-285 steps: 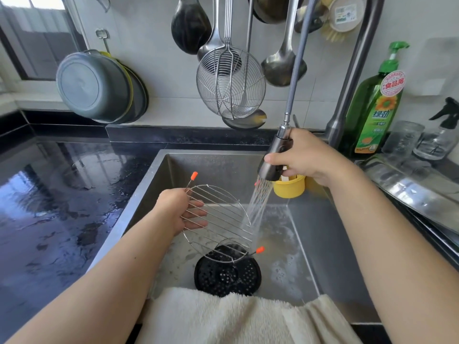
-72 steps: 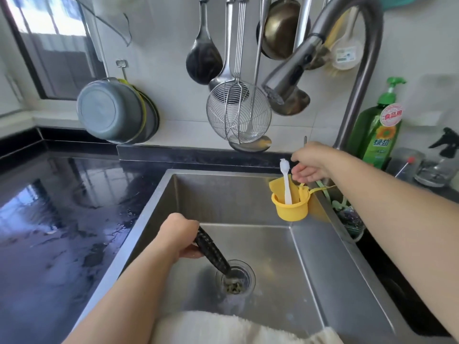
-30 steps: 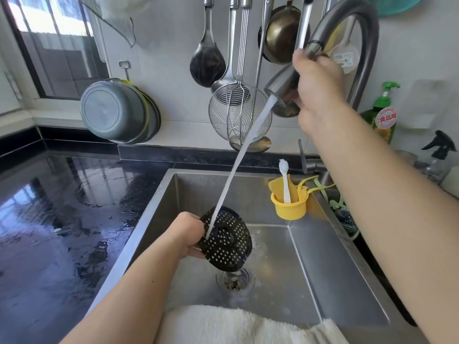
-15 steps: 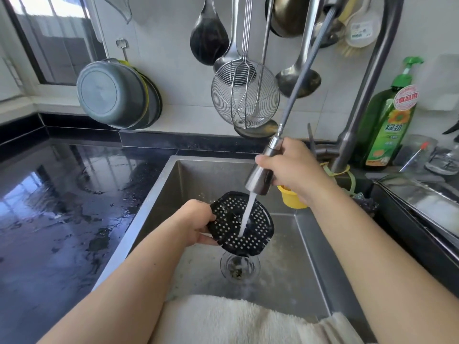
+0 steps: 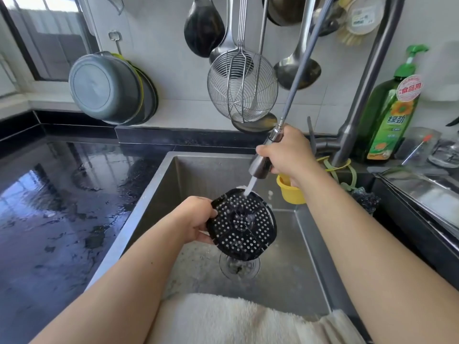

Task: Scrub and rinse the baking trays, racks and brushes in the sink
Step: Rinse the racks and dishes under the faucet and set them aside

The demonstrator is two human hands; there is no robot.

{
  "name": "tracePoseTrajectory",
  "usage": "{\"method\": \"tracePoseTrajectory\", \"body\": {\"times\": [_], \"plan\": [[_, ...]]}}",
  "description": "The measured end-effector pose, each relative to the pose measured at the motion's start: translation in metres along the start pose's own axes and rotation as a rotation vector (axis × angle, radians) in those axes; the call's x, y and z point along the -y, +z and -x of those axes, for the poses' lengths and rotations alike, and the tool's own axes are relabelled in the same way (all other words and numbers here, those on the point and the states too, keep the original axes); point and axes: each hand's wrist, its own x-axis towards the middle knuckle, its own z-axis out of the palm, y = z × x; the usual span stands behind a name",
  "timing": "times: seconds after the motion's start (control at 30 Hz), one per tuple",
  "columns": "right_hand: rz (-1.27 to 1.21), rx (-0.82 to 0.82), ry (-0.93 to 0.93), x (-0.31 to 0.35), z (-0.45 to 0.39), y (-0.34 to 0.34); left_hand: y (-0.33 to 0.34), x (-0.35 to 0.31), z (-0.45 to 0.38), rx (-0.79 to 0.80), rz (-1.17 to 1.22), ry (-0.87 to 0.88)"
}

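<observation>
A round black perforated tray point(image 5: 244, 225) hangs tilted over the steel sink point(image 5: 159, 192), above the drain point(image 5: 239, 266). My left hand point(image 5: 197, 222) grips its left rim. My right hand point(image 5: 289, 152) holds the pull-out spray head point(image 5: 262, 163) on its grey hose. A stream of water from the head strikes the tray's upper edge and runs down its face.
A yellow cup point(image 5: 290, 189) hangs on the sink's back right wall. A white towel point(image 5: 248, 319) drapes over the front rim. The wet black counter point(image 5: 54, 207) lies left. Utensils and a wire skimmer point(image 5: 242, 88) hang above. A green soap bottle point(image 5: 390, 110) stands right.
The spray head has come down from its holder to just above the tray. Over the last half second the tray tilted a little more face-up under the stream.
</observation>
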Motion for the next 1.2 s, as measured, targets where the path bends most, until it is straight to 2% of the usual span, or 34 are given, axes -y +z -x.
{"method": "tracePoseTrajectory", "body": {"times": [0.17,0.3,0.47,0.6,0.7,0.8,0.9,0.97,1.03,1.13,1.2], "plan": [[-0.127,0.218,0.019,0.014,0.004,0.001,0.002,0.0,-0.003,-0.023,-0.022,0.023],[-0.025,0.101,0.028,0.016,-0.004,0.001,0.0,0.003,-0.007,-0.029,-0.006,0.044],[-0.131,0.221,0.033,0.01,-0.003,-0.001,0.0,0.001,-0.006,-0.011,0.012,0.083],[-0.028,0.081,0.029,0.003,-0.003,-0.011,0.005,-0.001,0.0,-0.001,0.073,0.13],[0.03,0.178,0.047,0.003,0.006,-0.03,0.004,-0.002,0.001,-0.019,0.068,0.15],[-0.042,0.292,0.071,0.001,0.016,-0.042,0.005,-0.002,-0.003,0.007,-0.006,0.153],[-0.053,0.272,0.069,0.0,0.019,-0.042,0.01,-0.001,-0.002,0.006,-0.226,0.224],[-0.036,0.246,0.069,0.001,0.018,-0.041,0.007,0.001,-0.005,-0.109,-0.563,0.377],[-0.029,0.259,0.075,0.002,0.018,-0.042,0.002,0.0,-0.004,-0.233,-0.78,0.496],[-0.02,0.281,0.083,0.002,0.019,-0.045,-0.005,-0.007,-0.001,-0.365,-0.843,0.519],[-0.016,0.272,0.083,0.001,0.019,-0.047,-0.008,-0.007,-0.002,-0.376,-0.86,0.489]]}}
